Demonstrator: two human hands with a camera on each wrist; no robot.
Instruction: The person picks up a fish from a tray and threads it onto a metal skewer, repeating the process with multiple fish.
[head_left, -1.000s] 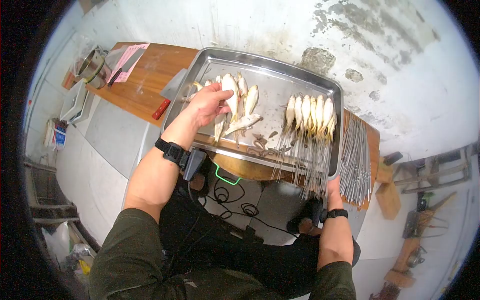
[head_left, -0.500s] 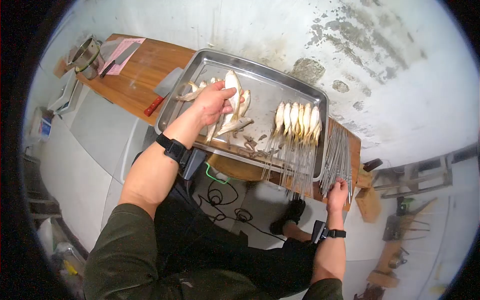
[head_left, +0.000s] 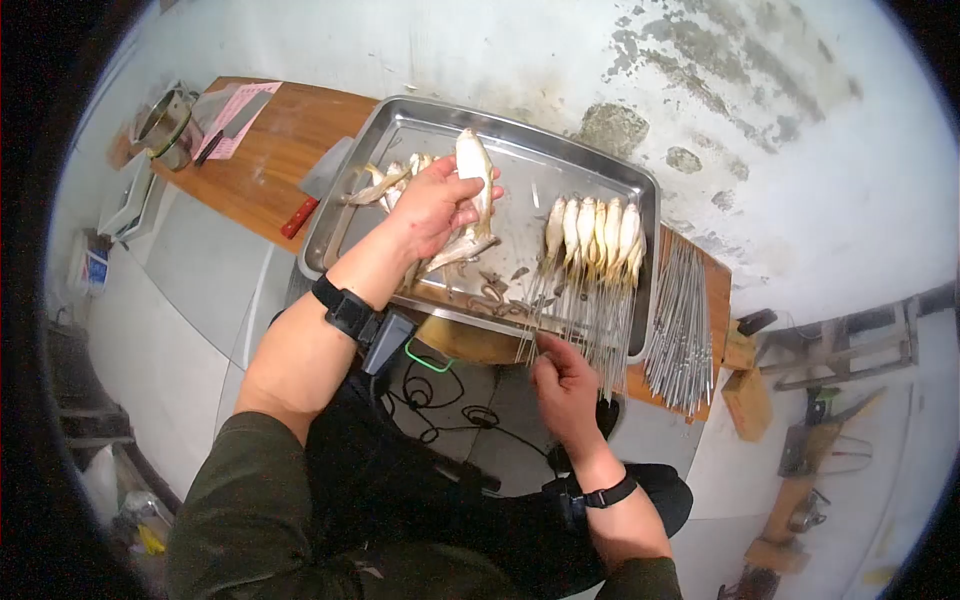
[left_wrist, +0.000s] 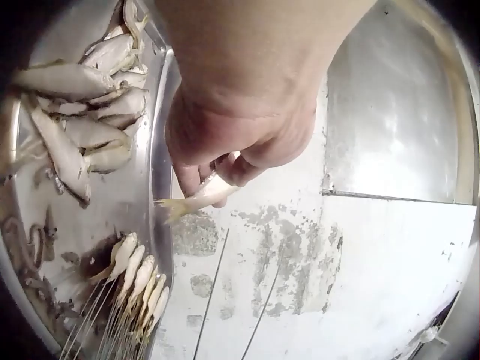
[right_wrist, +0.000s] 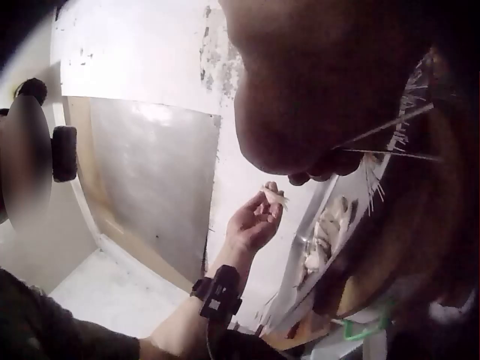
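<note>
My left hand [head_left: 440,208] pinches a small pale fish [head_left: 474,158] between thumb and fingers, above the steel tray [head_left: 540,127]. In the left wrist view, the yellowish tail [left_wrist: 174,208] pokes out of the grip. Low in front of the tray's near edge, my right hand [head_left: 568,395] holds two thin metal skewers [right_wrist: 401,154], which stick out past its fingers in the right wrist view. Loose fish [left_wrist: 94,131] lie heaped at the tray's left end. A row of skewered fish [head_left: 600,235] lies at the right end, skewers hanging over the near edge.
Many loose skewers [head_left: 685,330] lie on the wooden table [head_left: 300,130] right of the tray. Dark scraps [head_left: 490,290] sit in the tray. Leftward are a red-handled knife [head_left: 300,217], a black-handled knife [head_left: 240,122] on pink paper and a steel pot [head_left: 170,130]. A cable [head_left: 430,410] coils below.
My right hand has moved from the tray's right corner to the loose skewers, then left to the tray's front, now holding two skewers. My left hand keeps the fish, slightly further right.
</note>
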